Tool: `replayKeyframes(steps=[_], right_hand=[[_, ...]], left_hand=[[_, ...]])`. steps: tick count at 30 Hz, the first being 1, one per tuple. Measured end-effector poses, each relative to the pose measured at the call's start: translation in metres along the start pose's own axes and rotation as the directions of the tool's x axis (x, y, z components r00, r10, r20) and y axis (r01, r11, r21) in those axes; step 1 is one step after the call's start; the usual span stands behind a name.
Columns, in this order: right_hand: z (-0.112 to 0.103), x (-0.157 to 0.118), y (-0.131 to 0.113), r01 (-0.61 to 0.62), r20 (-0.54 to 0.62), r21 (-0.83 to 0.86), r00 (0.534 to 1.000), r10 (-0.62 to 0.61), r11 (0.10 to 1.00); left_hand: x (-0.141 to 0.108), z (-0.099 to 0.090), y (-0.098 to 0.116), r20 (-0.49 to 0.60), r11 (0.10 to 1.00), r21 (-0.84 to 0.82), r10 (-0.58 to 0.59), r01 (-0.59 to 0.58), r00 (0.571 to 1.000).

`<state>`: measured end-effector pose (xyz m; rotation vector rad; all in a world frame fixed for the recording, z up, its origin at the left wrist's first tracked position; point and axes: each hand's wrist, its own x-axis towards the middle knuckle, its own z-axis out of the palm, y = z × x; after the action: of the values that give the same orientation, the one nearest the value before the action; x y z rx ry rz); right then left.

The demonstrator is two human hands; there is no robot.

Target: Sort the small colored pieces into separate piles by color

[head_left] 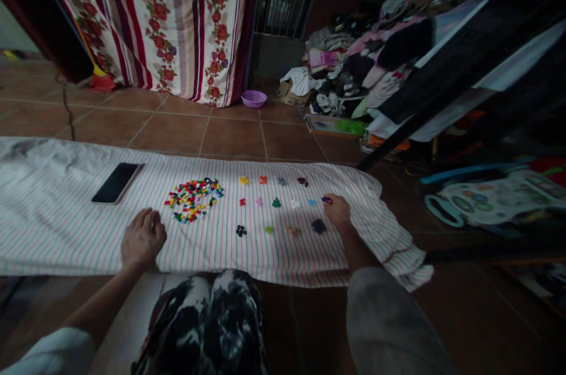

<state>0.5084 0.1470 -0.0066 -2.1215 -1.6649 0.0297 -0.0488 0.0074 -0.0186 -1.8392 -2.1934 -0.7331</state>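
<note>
Right hand (338,213) is pinching inward at the fingertips on a small blue-violet plastic piece (326,200), at the far right of the rows; whether it is gripped, I cannot tell. Left hand (143,238) is resting loosely curled on the striped cloth (53,233), nothing showing in it, just below the mixed pile of small coloured pieces (193,200). Single-colour clusters (274,202) are lying in two rows right of the pile; a smartphone (117,183) is lying left of it.
</note>
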Motion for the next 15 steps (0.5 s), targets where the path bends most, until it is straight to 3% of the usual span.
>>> replayKeyframes(steps=[9,15], right_hand=[[-0.0021,0.0012,-0.0010,-0.019,-0.016,0.020,1.000,0.019,1.000],[-0.0073,0.0019,0.0006,0.045,0.022,0.046,0.999,-0.046,0.998]], left_hand=[[-0.0009,0.0021,-0.0011,-0.012,1.000,-0.005,0.018,-0.018,1.000],[-0.0009,0.0026,-0.0002,-0.023,1.000,0.021,0.017,-0.016,1.000]])
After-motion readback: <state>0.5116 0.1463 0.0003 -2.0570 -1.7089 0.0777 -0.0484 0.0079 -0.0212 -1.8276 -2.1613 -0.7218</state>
